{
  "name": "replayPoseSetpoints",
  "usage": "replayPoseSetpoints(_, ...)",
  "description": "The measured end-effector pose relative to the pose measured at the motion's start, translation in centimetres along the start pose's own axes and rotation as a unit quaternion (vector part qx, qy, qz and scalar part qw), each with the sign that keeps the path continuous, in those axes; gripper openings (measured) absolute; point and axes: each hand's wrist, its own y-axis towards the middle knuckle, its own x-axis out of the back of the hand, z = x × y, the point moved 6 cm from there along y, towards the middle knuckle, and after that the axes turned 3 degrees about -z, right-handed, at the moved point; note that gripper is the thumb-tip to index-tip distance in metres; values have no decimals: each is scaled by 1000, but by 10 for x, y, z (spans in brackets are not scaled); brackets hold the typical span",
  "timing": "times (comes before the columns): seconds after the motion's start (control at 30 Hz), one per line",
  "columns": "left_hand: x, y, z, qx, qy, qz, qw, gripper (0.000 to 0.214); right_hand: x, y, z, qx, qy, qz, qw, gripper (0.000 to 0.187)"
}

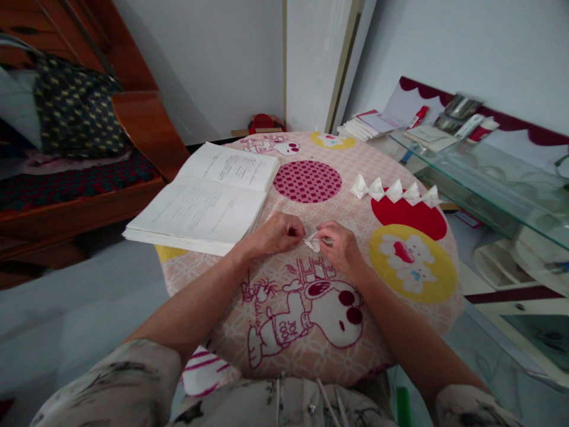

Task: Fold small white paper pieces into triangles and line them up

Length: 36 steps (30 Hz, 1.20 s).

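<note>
Pinching folded paper [312, 242], fingers [332, 230] sit beyond "JOE COOL" lettering [286, 330].

A cloth-covered table [355, 216] bears an open book [208, 198] and 5 folded papers [394, 191].

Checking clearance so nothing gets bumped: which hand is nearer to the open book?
The left. The left hand is just beside the open book's right edge; the right hand is farther off, past the small folded paper.
</note>
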Motion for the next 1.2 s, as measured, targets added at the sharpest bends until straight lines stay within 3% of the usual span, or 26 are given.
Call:
replayPoseSetpoints(0.3,2,-1,-6,2,-2,-6,1000,6,-13,1,4,-37,-72,59,995,16)
replayPoseSetpoints(0.5,-3,1,-16,57,19,-49,997,18,-19,3,0,-35,-104,56,992,14)
replayPoseSetpoints(0.73,-5,6,-3,105,17,-88,990,10,-19,1,-2,-39,-94,51,993,15)
replayPoseSetpoints(0.97,-1,4,-4,46,-70,-49,995,15,-19,1,-2,-44,-85,49,994,15)
replayPoseSetpoints(1.1,0,4,-7,0,-45,-42,998,20,-18,1,-1,-46,-81,51,994,13)
replayPoseSetpoints(1.2,2,4,-6,10,-27,-37,999,27,-18,1,0,-42,-75,48,995,14)
